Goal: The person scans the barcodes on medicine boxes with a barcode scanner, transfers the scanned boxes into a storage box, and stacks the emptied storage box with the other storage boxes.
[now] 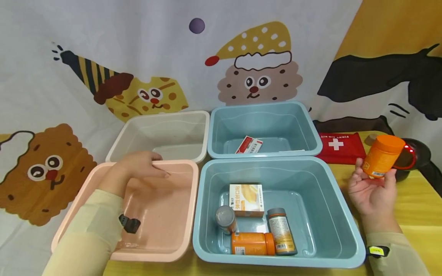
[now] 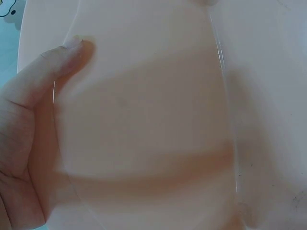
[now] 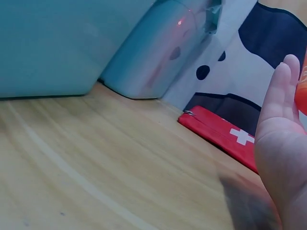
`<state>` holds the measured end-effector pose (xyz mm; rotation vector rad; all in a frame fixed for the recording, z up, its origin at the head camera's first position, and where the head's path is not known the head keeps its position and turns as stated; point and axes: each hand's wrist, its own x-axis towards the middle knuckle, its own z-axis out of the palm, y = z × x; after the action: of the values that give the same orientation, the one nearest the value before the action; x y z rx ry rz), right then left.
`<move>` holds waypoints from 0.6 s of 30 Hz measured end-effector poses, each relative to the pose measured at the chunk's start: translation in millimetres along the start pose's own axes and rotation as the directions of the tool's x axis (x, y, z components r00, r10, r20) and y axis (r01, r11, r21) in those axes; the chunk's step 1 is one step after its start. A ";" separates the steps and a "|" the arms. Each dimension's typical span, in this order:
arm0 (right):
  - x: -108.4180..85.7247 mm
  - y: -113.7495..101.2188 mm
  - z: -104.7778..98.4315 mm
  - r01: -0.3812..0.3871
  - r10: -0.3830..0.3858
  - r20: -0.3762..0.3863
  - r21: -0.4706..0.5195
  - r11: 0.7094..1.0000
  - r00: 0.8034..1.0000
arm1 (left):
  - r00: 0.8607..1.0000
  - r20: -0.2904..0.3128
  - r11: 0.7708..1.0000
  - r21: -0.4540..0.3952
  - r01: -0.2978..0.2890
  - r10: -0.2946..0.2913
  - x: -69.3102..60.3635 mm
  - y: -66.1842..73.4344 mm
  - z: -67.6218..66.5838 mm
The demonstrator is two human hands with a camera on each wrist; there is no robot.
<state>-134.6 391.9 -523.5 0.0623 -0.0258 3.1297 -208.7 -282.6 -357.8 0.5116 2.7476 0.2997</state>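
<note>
At the right of the head view, the right hand holds an orange bottle with an orange lid, tilted, above the table; in the right wrist view only the edge of the bottle shows beside the hand. Over the back rim of the pink bin lies the left hand, its fingers reaching toward the back wall and partly hidden. The left wrist view shows that hand's thumb extended against pink plastic. No item is visible in the left hand.
The front blue bin holds a white-and-orange box, an orange bottle and two grey-lidded containers. Behind stand a blue bin with a red-and-white box and a whitish bin. A red first aid pouch lies at right.
</note>
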 end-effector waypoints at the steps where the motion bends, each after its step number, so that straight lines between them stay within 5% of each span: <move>1: 0.5 -0.7 0.4 0.001 -0.001 -0.005 0.004 1.000 1.000 | 1.000 0.000 1.000 -0.003 0.001 -0.001 -0.3 0.3 -0.2; 9: 3.0 -10.8 2.8 0.008 -0.009 0.020 0.050 0.999 1.000 | 1.000 -0.010 1.000 -0.001 0.005 -0.005 0.5 1.8 2.8; 18: 2.9 4.8 17.2 0.002 0.006 0.196 -0.042 0.999 0.981 | 1.000 0.003 1.000 -0.024 0.019 -0.019 -0.2 0.2 0.4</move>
<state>-136.9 386.9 -506.3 0.3703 -0.0926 3.1103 -208.3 -282.4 -358.1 0.4795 2.7408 0.3264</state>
